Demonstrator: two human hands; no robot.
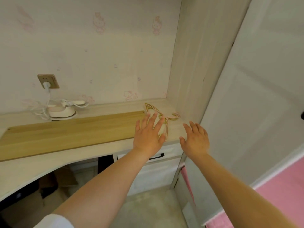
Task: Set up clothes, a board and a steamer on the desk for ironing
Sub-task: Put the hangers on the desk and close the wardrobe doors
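Pale desk point(92, 150) bears wooden board point(65, 132) against cartoon wallpaper point(98, 55).

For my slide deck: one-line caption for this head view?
Both open hands, left and right, reach toward hangers beside the wooden board; plugged-in steamer behind.

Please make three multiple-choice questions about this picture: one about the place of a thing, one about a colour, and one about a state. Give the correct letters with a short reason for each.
1. Where do the hangers lie?
A. at the right end of the desk
B. on the floor
C. on the steamer

2. What colour is the board on the desk?
A. pink
B. light wood
C. black

3. What is the state of the steamer plug?
A. lying loose on the desk
B. in the wall socket
C. held in a hand

Answers: 1 A, they lie by the corner, under the left hand. 2 B, the wood grain shows. 3 B, the white plug sits in the socket.
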